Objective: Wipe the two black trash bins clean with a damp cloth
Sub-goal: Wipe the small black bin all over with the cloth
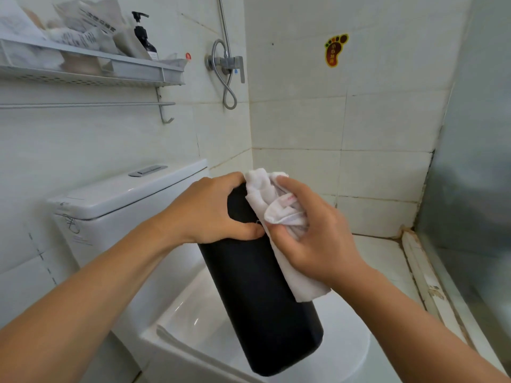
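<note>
A black trash bin (260, 299) is held tilted in the air above the closed toilet lid, its far end pointing away from me. My left hand (210, 211) grips that far end, thumb on the near side. My right hand (312, 239) holds a bunched white cloth (279, 214) pressed against the bin's right upper side; a flap of the cloth hangs down along the bin under my wrist. Only one bin is in view.
A white toilet (345, 349) with its cistern (124, 194) stands below and left of the bin. A wall shelf (91, 70) with packets and a pump bottle (143, 37) hangs upper left above a towel bar. Shower valve and hose (229, 64) are on the wall; a glass partition (475, 189) is at right.
</note>
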### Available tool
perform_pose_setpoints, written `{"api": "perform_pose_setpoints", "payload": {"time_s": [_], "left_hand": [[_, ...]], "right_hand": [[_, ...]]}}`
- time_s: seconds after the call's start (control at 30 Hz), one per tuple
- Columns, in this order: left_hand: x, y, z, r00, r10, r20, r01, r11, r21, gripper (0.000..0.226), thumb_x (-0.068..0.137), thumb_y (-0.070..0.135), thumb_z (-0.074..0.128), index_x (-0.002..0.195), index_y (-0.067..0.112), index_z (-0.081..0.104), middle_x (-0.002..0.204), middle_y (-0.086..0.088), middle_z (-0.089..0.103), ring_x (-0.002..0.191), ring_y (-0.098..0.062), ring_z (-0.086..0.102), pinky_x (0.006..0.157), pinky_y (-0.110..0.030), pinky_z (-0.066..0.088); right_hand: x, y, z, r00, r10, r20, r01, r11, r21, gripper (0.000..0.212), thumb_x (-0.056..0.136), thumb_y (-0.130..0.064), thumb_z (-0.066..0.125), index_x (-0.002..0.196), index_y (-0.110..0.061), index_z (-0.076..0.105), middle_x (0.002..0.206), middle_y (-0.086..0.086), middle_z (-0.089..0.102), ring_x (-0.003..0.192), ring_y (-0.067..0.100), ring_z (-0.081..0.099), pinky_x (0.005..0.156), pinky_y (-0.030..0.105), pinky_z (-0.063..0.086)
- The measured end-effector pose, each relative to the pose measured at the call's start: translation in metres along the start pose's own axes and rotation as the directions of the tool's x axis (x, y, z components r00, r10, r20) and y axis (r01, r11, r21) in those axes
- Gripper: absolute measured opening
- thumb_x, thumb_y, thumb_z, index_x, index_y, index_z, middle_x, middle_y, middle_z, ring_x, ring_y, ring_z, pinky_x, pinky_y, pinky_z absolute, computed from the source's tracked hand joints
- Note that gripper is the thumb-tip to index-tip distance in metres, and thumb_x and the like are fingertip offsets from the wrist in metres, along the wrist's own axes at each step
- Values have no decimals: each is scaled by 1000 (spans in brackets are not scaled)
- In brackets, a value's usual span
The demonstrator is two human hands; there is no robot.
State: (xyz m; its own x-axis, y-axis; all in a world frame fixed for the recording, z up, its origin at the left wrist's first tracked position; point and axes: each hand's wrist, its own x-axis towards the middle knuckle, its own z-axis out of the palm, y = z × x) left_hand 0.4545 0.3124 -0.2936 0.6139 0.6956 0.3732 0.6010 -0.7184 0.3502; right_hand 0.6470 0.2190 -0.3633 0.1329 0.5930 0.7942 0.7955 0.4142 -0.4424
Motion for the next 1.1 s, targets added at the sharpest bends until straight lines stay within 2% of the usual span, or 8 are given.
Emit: {"api": "perform_pose_setpoints", "payload": {"time_s": [0.1,0.33,0.47,0.57,0.67,0.77,0.97,1.1], "left_hand": [[-4,-2,-2,999,44,9,-44,998,-55,72,56,70,82,122,45,63,108,21,73,98,-2,68,87,-38,58],[-15,-43,-16,999,8,46,5,960,-278,43,59,43,97,88,32,67,88,5,73,82,-14,71,72,-37,59],[-17,-46,-16,998,44,51,-25,943,-333,37,61,32,95,82,40,67,82,11,72,76,-5,68,66,-19,51],[-16,-43,-15,996,60,65,-35,943,-332,40,62,27,101,84,33,67,82,7,71,75,-10,68,64,-25,53],[-17,-36,-14,995,71,69,-47,954,-295,54,56,46,95,94,18,67,88,-1,73,84,-23,71,75,-46,60],[-18,-35,-16,995,72,62,-51,954,-294,63,54,51,91,102,17,69,96,-2,76,93,-24,73,87,-54,60],[-22,-54,-17,1000,11,28,0,937,-350,56,51,53,90,96,25,71,95,2,77,91,-19,74,87,-51,62],[-18,-53,-15,1000,10,23,-2,937,-349,53,49,55,89,90,30,69,90,2,75,86,-17,72,82,-48,61]], "right_hand": [[8,-4,4,1000,-12,-19,12,1000,18,62,87,-47,67,146,-36,50,128,-20,66,112,6,67,83,38,59],[-51,28,11,967,131,219,-162,978,130,41,89,-29,69,128,-38,57,103,-22,70,89,4,69,73,22,52],[-43,22,21,975,167,146,-188,972,143,48,84,-38,65,132,-38,57,107,-23,70,95,4,69,81,30,57],[-16,1,23,989,130,68,-140,976,166,52,85,-42,65,136,-36,56,110,-21,70,97,3,69,80,27,57],[10,-12,20,988,157,12,-155,962,226,44,93,-39,69,134,-36,57,117,-25,69,102,0,67,83,22,54],[9,4,27,956,278,93,-293,910,295,27,95,-36,68,121,-39,61,106,-23,70,97,2,68,82,28,55],[-52,42,35,855,448,262,-485,869,100,25,92,-47,68,115,-40,63,101,-24,70,92,-5,64,81,23,49],[-52,18,24,894,403,195,-428,897,113,34,90,-42,69,122,-41,60,103,-26,69,96,-2,65,83,24,53]]}}
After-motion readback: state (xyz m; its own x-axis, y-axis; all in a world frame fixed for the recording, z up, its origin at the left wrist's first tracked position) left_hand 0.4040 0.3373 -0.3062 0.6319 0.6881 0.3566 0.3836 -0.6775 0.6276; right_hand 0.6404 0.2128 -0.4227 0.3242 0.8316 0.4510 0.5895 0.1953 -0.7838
